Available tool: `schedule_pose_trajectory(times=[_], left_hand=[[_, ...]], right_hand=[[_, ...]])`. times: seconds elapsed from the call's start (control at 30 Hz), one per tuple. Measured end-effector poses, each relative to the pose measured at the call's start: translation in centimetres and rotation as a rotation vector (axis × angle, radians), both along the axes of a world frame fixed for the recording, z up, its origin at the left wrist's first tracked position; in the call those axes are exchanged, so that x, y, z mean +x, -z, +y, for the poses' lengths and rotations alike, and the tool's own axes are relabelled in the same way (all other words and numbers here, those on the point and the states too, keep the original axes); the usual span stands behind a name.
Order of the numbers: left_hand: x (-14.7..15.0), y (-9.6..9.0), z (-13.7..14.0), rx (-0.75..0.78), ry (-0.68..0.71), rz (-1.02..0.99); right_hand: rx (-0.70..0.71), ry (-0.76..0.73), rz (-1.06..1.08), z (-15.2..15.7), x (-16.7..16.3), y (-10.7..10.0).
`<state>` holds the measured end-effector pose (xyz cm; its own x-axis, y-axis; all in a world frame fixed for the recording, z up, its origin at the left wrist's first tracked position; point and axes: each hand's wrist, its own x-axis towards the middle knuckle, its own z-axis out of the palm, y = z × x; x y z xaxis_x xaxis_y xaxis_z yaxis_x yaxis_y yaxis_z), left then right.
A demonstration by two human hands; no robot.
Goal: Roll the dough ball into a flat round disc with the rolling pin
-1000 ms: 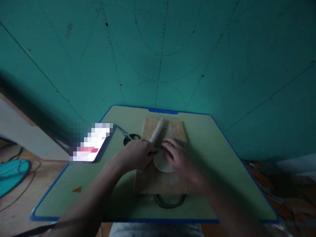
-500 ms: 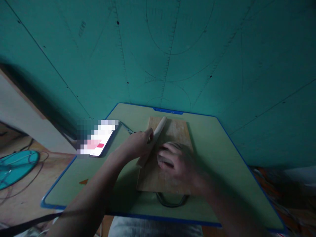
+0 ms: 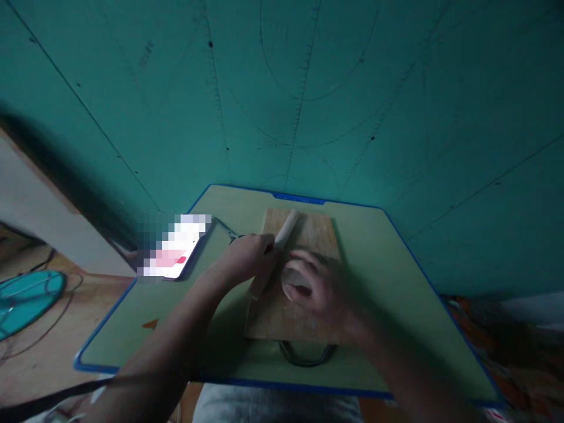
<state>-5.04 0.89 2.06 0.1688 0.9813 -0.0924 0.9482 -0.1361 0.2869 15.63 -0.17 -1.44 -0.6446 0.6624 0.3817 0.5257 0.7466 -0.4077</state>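
A pale wooden rolling pin (image 3: 288, 226) lies slantwise across a wooden cutting board (image 3: 317, 232). My left hand (image 3: 253, 255) is closed around the pin's middle, with its fingertips partly hidden. Over the board, to the right of the pin, my right hand (image 3: 315, 285) curves its fingers and thumb around a round, greyish disc-like piece (image 3: 293, 279). Blur and the fingers keep me from telling what this piece is. The board's dark loop handle (image 3: 308, 359) points toward me.
The board rests on a small light table (image 3: 374, 247) with a blue rim. A phone (image 3: 183, 247) with a lit screen lies at the left, beside scissors (image 3: 225, 228) partly behind my left hand. An orange scrap (image 3: 150, 324) is near my left forearm. A green wall (image 3: 282, 117) stands behind.
My right hand's fingers have lifted and arched a little, showing more of the round piece. My left hand has shifted slightly, its fingers lower on the pin.
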Motion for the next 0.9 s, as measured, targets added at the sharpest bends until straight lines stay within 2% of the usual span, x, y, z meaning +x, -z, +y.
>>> schedule_pose_trajectory(times=[0.1, 0.57, 0.77, 0.9], left_hand=[[-0.1, 0.2, 0.1, 0.005, 0.030, 0.010], [-0.3, 1.0, 0.2, -0.014, 0.035, -0.016], [-0.1, 0.6, 0.1, -0.036, 0.028, -0.011], [0.0, -0.1, 0.0, -0.088, 0.020, 0.003]], right_hand=[[0.024, 0.032, 0.067, 0.0, 0.5, 0.4], [0.128, -0.032, 0.065, -0.5, 0.2, -0.4], [0.063, -0.048, -0.022, -0.8, -0.5, -1.3], [0.027, -0.036, 0.055, -0.1, 0.3, -0.8]])
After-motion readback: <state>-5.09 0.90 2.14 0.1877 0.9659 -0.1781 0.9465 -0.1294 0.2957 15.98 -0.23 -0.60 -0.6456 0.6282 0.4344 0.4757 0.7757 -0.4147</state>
